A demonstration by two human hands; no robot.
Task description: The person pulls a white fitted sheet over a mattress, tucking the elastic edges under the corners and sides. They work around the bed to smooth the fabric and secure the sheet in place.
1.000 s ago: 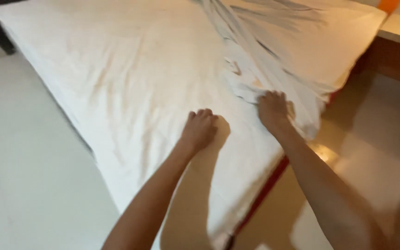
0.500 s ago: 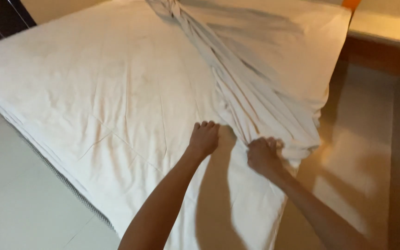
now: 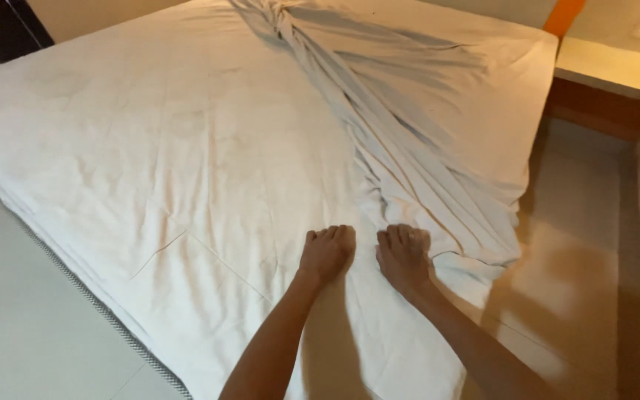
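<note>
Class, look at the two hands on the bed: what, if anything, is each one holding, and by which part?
Both the left hand and right hand are closed on the white bedsheet, gripping its near edge beside the bunched folds.

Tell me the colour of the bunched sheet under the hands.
White, seen in the head view: the sheet.

fingertips [image 3: 335,234] curled under, bed [image 3: 150,148] cropped

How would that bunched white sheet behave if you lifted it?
The sheet would probably flop and drape, since it lies in soft twisted folds. It looks light, being thin where it gathers. It likely slides easily over the mattress under the left hand and right hand.
</note>
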